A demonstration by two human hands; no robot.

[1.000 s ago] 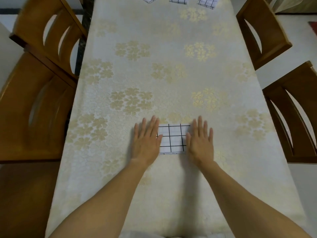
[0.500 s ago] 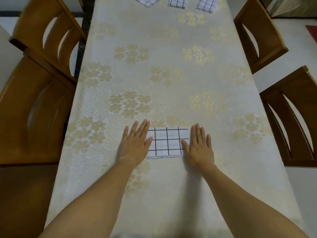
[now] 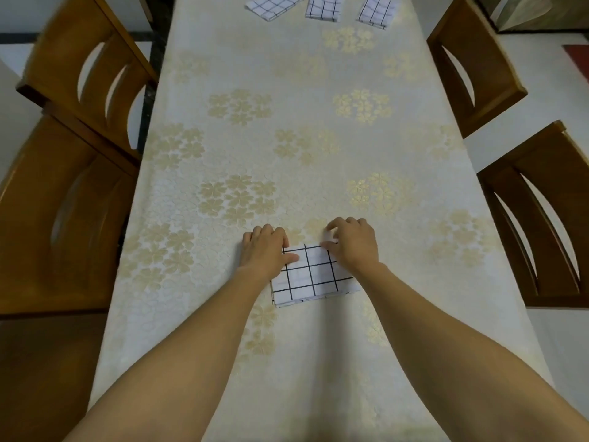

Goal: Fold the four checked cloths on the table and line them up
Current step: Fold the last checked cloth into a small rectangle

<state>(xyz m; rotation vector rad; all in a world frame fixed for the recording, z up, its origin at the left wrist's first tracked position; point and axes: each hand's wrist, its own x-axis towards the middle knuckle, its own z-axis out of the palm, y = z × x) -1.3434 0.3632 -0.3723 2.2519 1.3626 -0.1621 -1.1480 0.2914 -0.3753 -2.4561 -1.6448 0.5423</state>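
Gripping the last folded checked cloth (image 3: 314,275) at far corners with left hand (image 3: 263,248) and right hand (image 3: 350,245); next, probably carrying it beside three folded cloths (image 3: 322,7), aligned.

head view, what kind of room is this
Likely a home dining room: a long table draped in a cream, gold-flowered covering, with wooden dining chairs pushed in along both sides.
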